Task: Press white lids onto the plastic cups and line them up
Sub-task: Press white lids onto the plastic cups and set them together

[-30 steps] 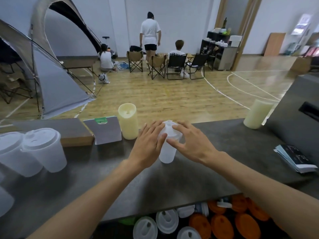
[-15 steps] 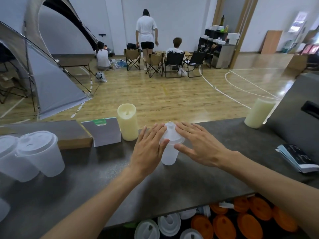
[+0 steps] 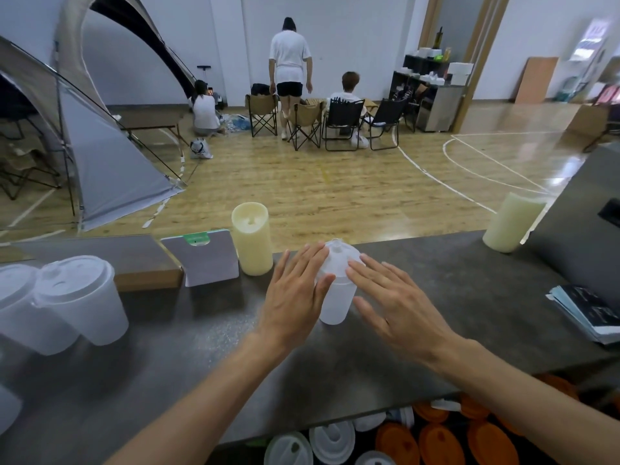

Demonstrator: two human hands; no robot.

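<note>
A translucent plastic cup (image 3: pixel 335 303) stands upright in the middle of the dark counter (image 3: pixel 201 347), with a white lid (image 3: pixel 339 255) on top. My left hand (image 3: pixel 295 297) lies flat against its left side, fingertips on the lid and thumb touching the cup wall. My right hand (image 3: pixel 396 303) is flat on the right side, its index fingertip at the lid's rim and the other fingers spread. Two lidded cups (image 3: pixel 80 297) (image 3: pixel 20 307) stand side by side at the far left.
A cream candle (image 3: pixel 252 238) and a grey card (image 3: pixel 204 260) stand just left of the cup, with a wooden block (image 3: pixel 134 263) beyond. Another candle (image 3: pixel 511 221) and booklets (image 3: pixel 590 313) are at right. Loose white lids (image 3: pixel 330 443) and orange lids (image 3: pixel 436 444) lie below the counter's edge.
My fingers have flattened and spread, shifting from the top of the lid toward the sides. The cup has stayed in place.
</note>
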